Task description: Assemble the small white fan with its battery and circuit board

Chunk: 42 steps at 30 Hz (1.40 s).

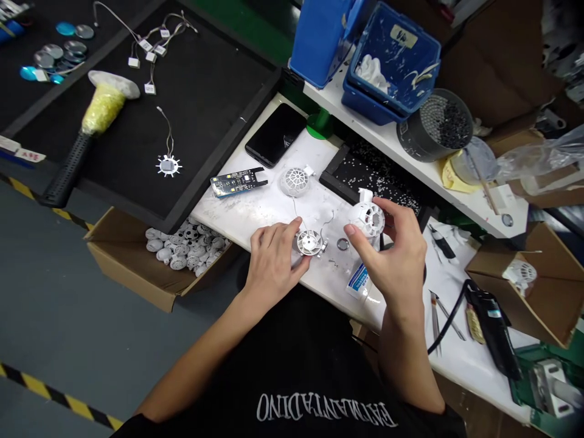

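Between the thumb and fingers of my left hand (276, 255) is a round white spoked part (309, 243) at the near edge of the white bench (214, 213); thin wires rise from it. My right hand (399, 255) grips a white slotted dome-shaped housing (367, 219), lifted a little over the bench. A small dark ring (342, 244) lies between the two hands. Behind them sits another white vented housing (295, 181). Under my right hand a blue-and-white tube or packet (358, 278) is partly covered.
A phone (276, 134) and a circuit board (239, 182) lie on the bench. Left, a black mat (196, 109) bears a mallet (98, 115). A cardboard box (132, 261) holds many white housings. Blue bins (387, 61) stand on a shelf; tweezers (449, 316) lie right.
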### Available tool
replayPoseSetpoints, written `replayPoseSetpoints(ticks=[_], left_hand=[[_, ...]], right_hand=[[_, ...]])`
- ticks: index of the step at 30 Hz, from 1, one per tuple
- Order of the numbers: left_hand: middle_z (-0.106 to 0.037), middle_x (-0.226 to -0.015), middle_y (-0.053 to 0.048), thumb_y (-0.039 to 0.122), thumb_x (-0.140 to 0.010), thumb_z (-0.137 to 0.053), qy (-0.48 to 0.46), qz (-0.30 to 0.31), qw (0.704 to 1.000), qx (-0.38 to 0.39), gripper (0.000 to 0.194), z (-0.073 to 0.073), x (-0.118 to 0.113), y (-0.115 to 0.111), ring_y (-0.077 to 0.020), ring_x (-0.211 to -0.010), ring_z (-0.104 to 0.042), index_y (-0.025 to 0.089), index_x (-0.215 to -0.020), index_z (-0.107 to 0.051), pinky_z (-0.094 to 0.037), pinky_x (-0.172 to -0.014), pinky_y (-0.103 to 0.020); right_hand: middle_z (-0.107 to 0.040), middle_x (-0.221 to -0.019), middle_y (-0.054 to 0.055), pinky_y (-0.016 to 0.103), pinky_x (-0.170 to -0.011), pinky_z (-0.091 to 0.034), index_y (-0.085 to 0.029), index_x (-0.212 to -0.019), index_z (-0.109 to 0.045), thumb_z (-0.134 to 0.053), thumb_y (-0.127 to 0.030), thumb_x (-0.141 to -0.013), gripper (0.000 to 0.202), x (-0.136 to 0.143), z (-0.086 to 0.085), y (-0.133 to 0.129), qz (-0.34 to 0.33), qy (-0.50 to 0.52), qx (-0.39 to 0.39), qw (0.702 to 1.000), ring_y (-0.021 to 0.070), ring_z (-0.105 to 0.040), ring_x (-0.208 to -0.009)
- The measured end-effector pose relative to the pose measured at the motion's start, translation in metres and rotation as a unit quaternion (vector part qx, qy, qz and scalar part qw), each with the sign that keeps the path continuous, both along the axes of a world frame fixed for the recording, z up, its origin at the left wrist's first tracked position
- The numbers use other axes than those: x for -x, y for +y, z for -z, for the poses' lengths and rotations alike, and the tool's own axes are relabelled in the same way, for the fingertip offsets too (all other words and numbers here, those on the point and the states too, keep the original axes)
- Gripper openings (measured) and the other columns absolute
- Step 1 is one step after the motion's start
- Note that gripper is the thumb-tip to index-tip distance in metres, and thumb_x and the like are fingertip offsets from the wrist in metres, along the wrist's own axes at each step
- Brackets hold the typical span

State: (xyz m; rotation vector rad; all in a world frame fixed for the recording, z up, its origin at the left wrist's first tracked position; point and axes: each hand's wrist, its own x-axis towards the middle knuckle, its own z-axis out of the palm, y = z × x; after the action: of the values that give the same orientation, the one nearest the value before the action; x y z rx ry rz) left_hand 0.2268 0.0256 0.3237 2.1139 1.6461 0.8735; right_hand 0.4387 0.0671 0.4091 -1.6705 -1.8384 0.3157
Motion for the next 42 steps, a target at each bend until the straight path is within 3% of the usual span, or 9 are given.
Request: replayPoseSetpoints(ticks=[4,13,16,19,22,25,34,39,42], left_hand=[[-0.07,-0.136,-0.013,0.032,-0.098,-0.07,-0.001,-0.007,1.0,0.003,0.076,0.0,0.007,0.0,-0.0328,-0.129,-0.061,0.022,-0.162,-0.03,-0.038,-0.114,-0.05],[-0.07,-0.134,-0.012,0.027,-0.093,-0.074,0.009,-0.075,0.997,0.002,0.077,-0.001,0.035,-0.008,-0.0347,-0.13,-0.06,0.024,-0.159,-0.034,-0.04,-0.113,-0.051],[-0.069,-0.135,-0.013,0.025,-0.092,-0.075,0.01,-0.074,0.997,-0.004,0.079,0.001,0.037,-0.01,-0.0349,-0.13,-0.06,0.024,-0.159,-0.034,-0.041,-0.111,-0.051],[-0.07,-0.134,-0.012,0.026,-0.09,-0.077,0.008,-0.075,0.997,-0.01,0.082,0.005,0.037,-0.01,-0.0355,-0.129,-0.06,0.025,-0.159,-0.035,-0.041,-0.111,-0.051],[-0.071,-0.133,-0.012,0.027,-0.088,-0.079,-0.001,-0.076,0.997,-0.028,0.084,0.01,0.038,-0.008,-0.0349,-0.127,-0.06,0.025,-0.159,-0.034,-0.042,-0.111,-0.051],[-0.072,-0.13,-0.012,0.027,-0.087,-0.08,-0.011,-0.072,0.996,-0.054,0.088,0.013,0.04,-0.007,-0.034,-0.125,-0.061,0.024,-0.16,-0.033,-0.043,-0.11,-0.052],[-0.067,-0.128,-0.013,0.019,-0.083,-0.082,-0.057,-0.081,0.991,-0.086,0.093,0.01,0.048,-0.013,-0.0313,-0.12,-0.061,0.025,-0.161,-0.032,-0.053,-0.107,-0.052],[-0.066,-0.126,-0.012,0.017,-0.082,-0.083,-0.071,-0.087,0.989,-0.091,0.092,0.003,0.05,-0.018,-0.0315,-0.12,-0.062,0.025,-0.159,-0.034,-0.053,-0.108,-0.055],[-0.065,-0.125,-0.011,0.017,-0.08,-0.084,-0.094,-0.088,0.987,-0.101,0.093,-0.002,0.049,-0.021,-0.0298,-0.116,-0.064,0.026,-0.159,-0.035,-0.053,-0.107,-0.054]], right_hand=[[-0.069,-0.131,0.008,0.048,-0.1,-0.056,-0.026,-0.139,-0.065,-0.079,-0.051,-0.095,0.053,-0.007,0.011,0.003,0.01,-0.019,0.027,0.999,0.0302,-0.068,-0.118],[-0.065,-0.138,0.009,0.048,-0.11,-0.053,-0.025,-0.147,-0.057,-0.077,-0.045,-0.096,0.059,0.009,0.014,0.008,-0.073,-0.039,0.094,0.992,0.0309,-0.064,-0.127],[-0.064,-0.135,0.009,0.043,-0.098,-0.059,-0.024,-0.146,-0.057,-0.075,-0.042,-0.095,0.057,0.01,0.013,-0.009,-0.072,0.023,0.102,0.992,0.029,-0.065,-0.12],[-0.064,-0.131,0.007,0.037,-0.083,-0.062,-0.028,-0.144,-0.057,-0.072,-0.041,-0.095,0.053,0.011,0.016,-0.036,-0.093,0.12,0.158,0.976,0.0258,-0.068,-0.11],[-0.065,-0.127,0.006,0.038,-0.086,-0.062,-0.028,-0.139,-0.056,-0.074,-0.037,-0.092,0.051,0.014,0.022,-0.056,-0.144,0.142,0.201,0.959,0.0249,-0.069,-0.108],[-0.064,-0.127,0.008,0.042,-0.096,-0.063,-0.026,-0.137,-0.055,-0.076,-0.034,-0.091,0.051,0.023,0.029,-0.063,-0.177,0.086,0.178,0.964,0.0269,-0.068,-0.116],[-0.063,-0.133,0.012,0.041,-0.072,-0.068,-0.02,-0.137,-0.054,-0.073,-0.042,-0.096,0.05,0.047,0.04,-0.026,-0.192,-0.057,0.101,0.975,0.0303,-0.072,-0.11],[-0.062,-0.136,0.013,0.041,-0.09,-0.065,-0.019,-0.141,-0.054,-0.074,-0.041,-0.099,0.051,0.045,0.04,-0.023,-0.216,-0.046,0.082,0.972,0.0287,-0.068,-0.121],[-0.065,-0.137,0.013,0.048,-0.104,-0.057,-0.019,-0.142,-0.055,-0.076,-0.038,-0.1,0.051,0.045,0.046,-0.032,-0.239,-0.083,0.057,0.966,0.031,-0.062,-0.127]])
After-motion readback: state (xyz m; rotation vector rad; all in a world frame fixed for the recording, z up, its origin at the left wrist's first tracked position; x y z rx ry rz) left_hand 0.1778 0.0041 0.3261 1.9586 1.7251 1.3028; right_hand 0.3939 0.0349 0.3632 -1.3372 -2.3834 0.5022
